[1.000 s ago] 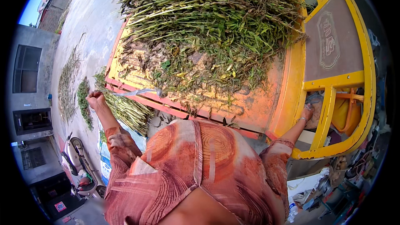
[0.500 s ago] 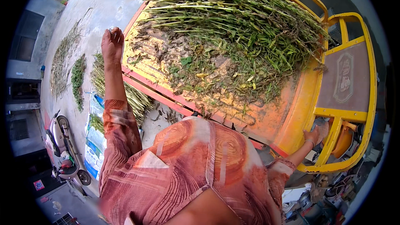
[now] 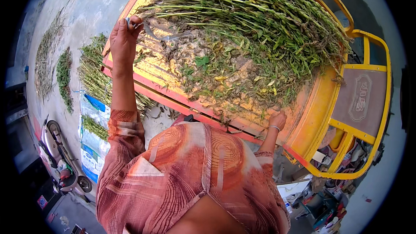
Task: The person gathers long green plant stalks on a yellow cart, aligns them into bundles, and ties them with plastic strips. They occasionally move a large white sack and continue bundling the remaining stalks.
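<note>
Cart bed (image 3: 299, 106): right hand (image 3: 277, 120) moved over it, grip unclear; left hand (image 3: 123, 39) pinching grey strip (image 3: 167, 38).

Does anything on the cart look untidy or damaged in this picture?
Yes. Loose leaves and plant scraps lie scattered over the cart bed, untidy beside the stalks lying mostly in one direction. The bed's orange and yellow surface looks patchy, perhaps worn.

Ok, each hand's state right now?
Left hand: closed, holding a grey strip.
Right hand: looks closed; whether it holds anything can't be told.
</note>
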Demonstrator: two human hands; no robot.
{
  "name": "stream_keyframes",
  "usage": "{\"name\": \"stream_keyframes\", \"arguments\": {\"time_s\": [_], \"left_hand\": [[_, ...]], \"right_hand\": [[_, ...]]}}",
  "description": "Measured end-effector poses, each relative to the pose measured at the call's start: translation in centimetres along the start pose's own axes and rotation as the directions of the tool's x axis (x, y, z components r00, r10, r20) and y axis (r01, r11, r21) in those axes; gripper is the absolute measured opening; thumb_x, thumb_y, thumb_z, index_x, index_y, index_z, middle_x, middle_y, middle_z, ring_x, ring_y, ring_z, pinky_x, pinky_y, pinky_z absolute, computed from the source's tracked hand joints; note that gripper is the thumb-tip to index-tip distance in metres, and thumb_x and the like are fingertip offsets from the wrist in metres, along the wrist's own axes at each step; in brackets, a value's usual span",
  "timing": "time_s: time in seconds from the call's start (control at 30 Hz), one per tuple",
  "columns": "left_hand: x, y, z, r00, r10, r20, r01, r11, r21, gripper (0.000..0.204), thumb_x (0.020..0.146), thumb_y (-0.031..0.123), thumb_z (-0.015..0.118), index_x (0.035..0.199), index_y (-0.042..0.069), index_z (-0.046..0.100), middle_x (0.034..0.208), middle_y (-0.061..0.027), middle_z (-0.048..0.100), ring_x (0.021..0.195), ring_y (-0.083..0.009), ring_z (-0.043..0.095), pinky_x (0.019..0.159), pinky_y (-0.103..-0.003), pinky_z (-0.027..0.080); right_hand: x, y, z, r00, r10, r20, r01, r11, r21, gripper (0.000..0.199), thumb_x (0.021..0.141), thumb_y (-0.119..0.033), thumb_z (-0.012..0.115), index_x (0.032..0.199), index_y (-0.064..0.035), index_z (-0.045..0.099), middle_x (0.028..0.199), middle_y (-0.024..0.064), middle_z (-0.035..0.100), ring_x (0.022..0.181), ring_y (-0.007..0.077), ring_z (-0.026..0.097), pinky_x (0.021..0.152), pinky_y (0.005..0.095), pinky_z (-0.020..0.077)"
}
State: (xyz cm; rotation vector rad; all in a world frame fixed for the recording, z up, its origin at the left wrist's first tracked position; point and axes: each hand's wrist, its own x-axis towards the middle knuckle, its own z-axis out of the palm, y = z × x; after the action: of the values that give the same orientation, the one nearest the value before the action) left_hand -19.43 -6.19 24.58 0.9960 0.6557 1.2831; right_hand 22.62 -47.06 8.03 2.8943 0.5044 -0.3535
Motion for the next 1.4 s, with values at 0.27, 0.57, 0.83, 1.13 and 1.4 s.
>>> {"name": "stream_keyframes", "arguments": {"time_s": [0.27,0.57,0.83,1.13,1.4], "left_hand": [[-15.9,-13.8,-16.2,0.515,-0.596,-0.617,0.673,0.726,-0.140,0.021,0.093,0.033,0.050,0.087,0.013,0.056,0.090,0.0003,0.060,0.091,-0.0138,0.055,0.077,-0.030,0.042],[-23.2,-18.5,-19.8,0.269,-0.696,-0.666,0.831,0.517,-0.204,0.013,0.087,0.028,0.057,0.090,0.016,0.055,0.092,0.0024,0.061,0.078,-0.0103,0.053,0.070,-0.030,0.041],[-27.0,-18.3,-21.6,0.324,-0.584,-0.744,0.905,-0.038,0.424,0.027,0.077,0.020,0.067,0.099,0.009,0.057,0.101,-0.0107,0.059,0.103,-0.0248,0.051,0.086,-0.036,0.039],[-16.5,-20.7,-6.9,0.890,-0.449,0.079,-0.027,0.121,0.992,0.064,0.062,0.016,0.077,0.120,0.014,0.051,0.138,-0.0194,0.029,0.120,-0.0382,0.037,0.094,-0.045,0.038],[-18.5,-30.5,0.9,0.548,-0.641,0.538,-0.634,0.102,0.767,0.024,0.079,0.015,0.052,0.102,0.013,0.059,0.126,-0.0117,0.044,0.115,-0.0337,0.044,0.081,-0.044,0.047]], "right_hand": [[2.0,-18.6,2.8,0.805,-0.567,0.174,0.523,0.817,0.244,0.100,0.064,-0.040,0.080,0.141,-0.0147,0.022,0.138,0.0294,0.026,0.109,0.0403,0.051,0.084,0.0443,0.0496],[1.2,-38.6,7.5,0.791,-0.608,0.067,0.600,0.793,0.105,0.066,0.063,-0.027,0.080,0.119,-0.0106,0.049,0.127,0.0239,0.040,0.099,0.0407,0.054,0.079,0.0443,0.0495],[1.9,-25.4,4.9,0.868,-0.412,0.276,-0.008,0.545,0.838,0.023,0.073,-0.009,0.068,0.075,-0.0006,0.047,0.065,0.0088,0.051,0.062,0.0205,0.056,0.056,0.0352,0.0464],[-5.4,-19.8,9.9,0.763,-0.601,0.237,0.516,0.788,0.334,0.066,0.075,-0.008,0.066,0.134,-0.0146,0.036,0.135,0.0210,0.034,0.107,0.0395,0.051,0.078,0.0437,0.0501],[-9.0,-19.7,13.0,0.680,-0.708,0.189,0.669,0.706,0.233,0.038,0.062,-0.008,0.076,0.093,-0.0045,0.055,0.109,0.0142,0.049,0.100,0.0346,0.050,0.081,0.0416,0.0477]]}}
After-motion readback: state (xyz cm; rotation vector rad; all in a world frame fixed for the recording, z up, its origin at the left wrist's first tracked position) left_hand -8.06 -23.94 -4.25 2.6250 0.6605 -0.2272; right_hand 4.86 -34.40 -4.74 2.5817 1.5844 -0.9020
